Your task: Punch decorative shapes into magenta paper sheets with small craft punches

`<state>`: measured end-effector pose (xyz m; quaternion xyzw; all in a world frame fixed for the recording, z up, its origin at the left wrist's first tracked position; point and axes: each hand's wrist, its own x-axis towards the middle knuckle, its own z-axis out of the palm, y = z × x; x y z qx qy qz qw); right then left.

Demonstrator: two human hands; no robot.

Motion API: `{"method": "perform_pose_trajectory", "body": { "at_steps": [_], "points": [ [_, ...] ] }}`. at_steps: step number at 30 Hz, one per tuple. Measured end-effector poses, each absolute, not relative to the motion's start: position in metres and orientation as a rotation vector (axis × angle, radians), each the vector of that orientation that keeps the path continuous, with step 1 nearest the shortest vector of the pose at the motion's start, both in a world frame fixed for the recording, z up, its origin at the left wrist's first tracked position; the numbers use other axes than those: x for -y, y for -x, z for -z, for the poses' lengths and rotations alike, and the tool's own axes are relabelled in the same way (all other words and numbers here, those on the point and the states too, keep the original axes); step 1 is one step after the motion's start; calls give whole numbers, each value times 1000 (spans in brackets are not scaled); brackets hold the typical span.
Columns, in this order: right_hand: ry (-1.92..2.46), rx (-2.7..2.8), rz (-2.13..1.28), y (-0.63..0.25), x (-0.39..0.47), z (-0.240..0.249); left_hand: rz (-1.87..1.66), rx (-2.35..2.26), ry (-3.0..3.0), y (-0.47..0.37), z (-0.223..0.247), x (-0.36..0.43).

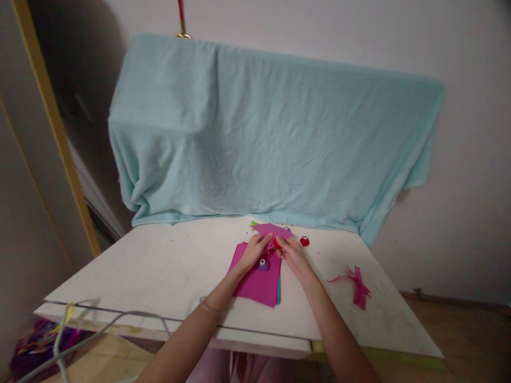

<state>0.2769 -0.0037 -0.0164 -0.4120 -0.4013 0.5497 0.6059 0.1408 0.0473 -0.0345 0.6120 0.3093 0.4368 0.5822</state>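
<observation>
A sheet of pink paper (272, 230) is held up over the white table between my two hands. My left hand (254, 250) has its fingers closed on the paper's lower left part. My right hand (292, 254) grips its lower right part, with a small red object (277, 243) at the thumb. Below my hands lies a stack of magenta sheets (257, 284), with a blue edge showing at its right side. On the stack, between my wrists, sits a small purple punch (263, 264). Behind the held paper, a small green object (253, 226) is partly hidden.
Right of my hands is a red punch (305, 241). Pink paper scraps and strips (360, 290) lie further right on the table (159, 266). A light blue cloth (279, 133) hangs behind it. A grey cable (115, 319) crosses the front left edge.
</observation>
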Motion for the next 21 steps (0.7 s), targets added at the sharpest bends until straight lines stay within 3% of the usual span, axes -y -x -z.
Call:
{"method": "perform_pose_trajectory", "body": {
  "at_steps": [21],
  "points": [
    [975,943,-1255,-278,2,18,-1046,-703,-1433,-141,30,-46]
  ]
}}
